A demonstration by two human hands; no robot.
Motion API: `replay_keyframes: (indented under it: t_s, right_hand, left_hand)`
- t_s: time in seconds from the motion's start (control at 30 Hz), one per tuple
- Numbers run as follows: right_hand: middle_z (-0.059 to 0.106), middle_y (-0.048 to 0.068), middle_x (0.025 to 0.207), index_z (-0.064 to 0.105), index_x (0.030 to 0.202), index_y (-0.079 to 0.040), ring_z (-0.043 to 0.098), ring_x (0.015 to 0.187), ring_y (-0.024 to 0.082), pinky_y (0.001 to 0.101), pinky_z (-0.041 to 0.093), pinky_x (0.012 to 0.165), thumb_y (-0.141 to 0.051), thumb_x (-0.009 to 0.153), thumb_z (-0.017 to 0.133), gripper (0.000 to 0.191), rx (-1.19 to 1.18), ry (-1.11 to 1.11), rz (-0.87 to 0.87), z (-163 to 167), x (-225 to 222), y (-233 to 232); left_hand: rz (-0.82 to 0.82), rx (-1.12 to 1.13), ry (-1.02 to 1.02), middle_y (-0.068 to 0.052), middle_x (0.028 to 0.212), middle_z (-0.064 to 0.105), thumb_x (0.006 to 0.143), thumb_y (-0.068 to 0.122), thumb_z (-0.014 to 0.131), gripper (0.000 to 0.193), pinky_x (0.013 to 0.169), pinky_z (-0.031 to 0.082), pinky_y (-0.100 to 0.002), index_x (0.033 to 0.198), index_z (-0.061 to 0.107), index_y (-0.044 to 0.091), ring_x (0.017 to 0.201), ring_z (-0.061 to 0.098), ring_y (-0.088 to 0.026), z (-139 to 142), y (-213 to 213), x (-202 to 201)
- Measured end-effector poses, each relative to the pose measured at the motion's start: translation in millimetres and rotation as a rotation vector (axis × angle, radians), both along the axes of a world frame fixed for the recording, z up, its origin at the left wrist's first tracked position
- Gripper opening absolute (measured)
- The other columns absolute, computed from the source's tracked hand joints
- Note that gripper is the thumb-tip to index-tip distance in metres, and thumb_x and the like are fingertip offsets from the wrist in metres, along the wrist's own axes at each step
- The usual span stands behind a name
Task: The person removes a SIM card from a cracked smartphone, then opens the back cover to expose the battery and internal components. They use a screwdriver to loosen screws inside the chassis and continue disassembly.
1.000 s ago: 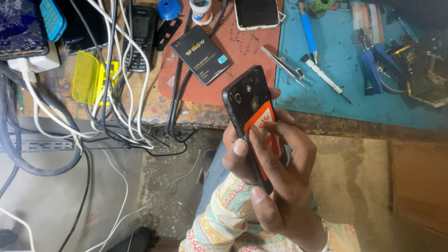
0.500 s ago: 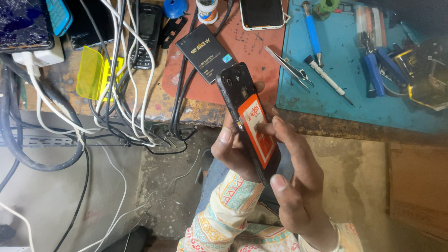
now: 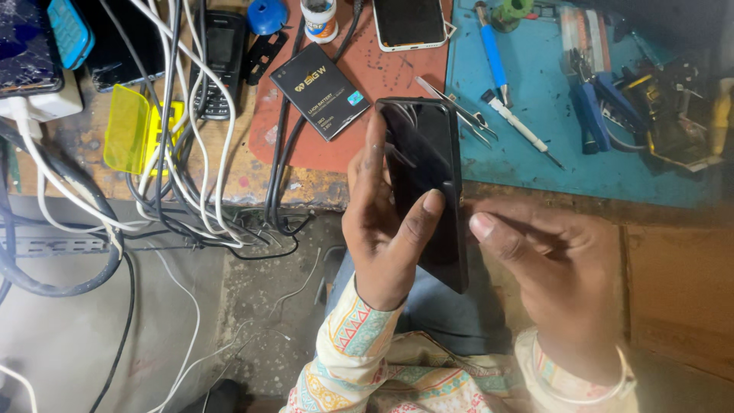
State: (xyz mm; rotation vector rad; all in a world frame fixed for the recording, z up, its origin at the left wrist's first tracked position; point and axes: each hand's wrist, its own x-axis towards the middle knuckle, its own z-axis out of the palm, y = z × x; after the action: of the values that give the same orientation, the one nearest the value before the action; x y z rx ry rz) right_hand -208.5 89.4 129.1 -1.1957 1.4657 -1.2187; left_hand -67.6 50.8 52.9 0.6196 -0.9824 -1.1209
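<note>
Right now my left hand (image 3: pixel 386 229) wraps around the black phone (image 3: pixel 428 183), thumb on its edge. It stands long-ways, tipped away from me. My right hand (image 3: pixel 554 283) sits beside it, half open, maybe touching its side.

A black rectangular battery (image 3: pixel 319 90) with a small blue label lies on the red mat (image 3: pixel 382 73); above it, a dark-screened phone (image 3: pixel 409 23).

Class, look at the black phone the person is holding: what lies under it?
Under the black phone show the left hand, the bench edge and blue trousers. The bench surface directly beneath it is covered.
</note>
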Motion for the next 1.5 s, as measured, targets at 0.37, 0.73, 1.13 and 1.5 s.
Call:
replay_keyframes:
  t_s: [0.37, 0.73, 1.13, 1.5]
  right_hand:
    - [0.081, 0.013, 0.087, 0.081, 0.097, 0.007, 0.070, 0.077, 0.013, 0.0266, 0.057, 0.072, -0.006, 0.086, 0.076, 0.017, 0.200, 0.094, 0.227, 13, -32, -31]
    - [0.082, 0.014, 0.089, 0.079, 0.098, 0.007, 0.074, 0.078, 0.016, 0.0280, 0.059, 0.073, -0.003, 0.084, 0.076, 0.018, 0.206, 0.035, 0.206, 2, -34, -37]
    - [0.081, 0.014, 0.086, 0.080, 0.095, 0.006, 0.074, 0.076, 0.017, 0.0284, 0.059, 0.072, -0.003, 0.084, 0.076, 0.015, 0.186, 0.051, 0.228, 1, -36, -38]
    - [0.077, 0.009, 0.082, 0.081, 0.098, 0.004, 0.067, 0.075, 0.011, 0.0262, 0.055, 0.070, -0.012, 0.089, 0.076, 0.019, 0.180, 0.104, 0.236, 10, -25, -42]
  left_hand:
    - [-0.197, 0.053, 0.069, -0.010, 0.154, 0.043, 0.100, -0.004, 0.072, 0.095, 0.123, 0.043, -0.034, 0.173, 0.012, 0.001, 0.143, 0.050, -0.022, 9, -1, 10]
    - [-0.115, -0.003, -0.093, -0.008, 0.149, 0.040, 0.099, -0.007, 0.076, 0.087, 0.130, 0.035, -0.033, 0.166, 0.021, -0.003, 0.143, 0.043, -0.019, 0, -3, 12]
    - [-0.147, 0.016, -0.045, -0.008, 0.146, 0.040, 0.099, -0.006, 0.074, 0.087, 0.119, 0.049, -0.036, 0.166, 0.018, -0.004, 0.135, 0.051, -0.021, 2, -4, 12]
    - [-0.129, 0.155, 0.127, -0.010, 0.155, 0.042, 0.092, -0.003, 0.069, 0.087, 0.120, 0.043, -0.038, 0.163, 0.018, -0.006, 0.143, 0.050, -0.023, 9, -12, 7]
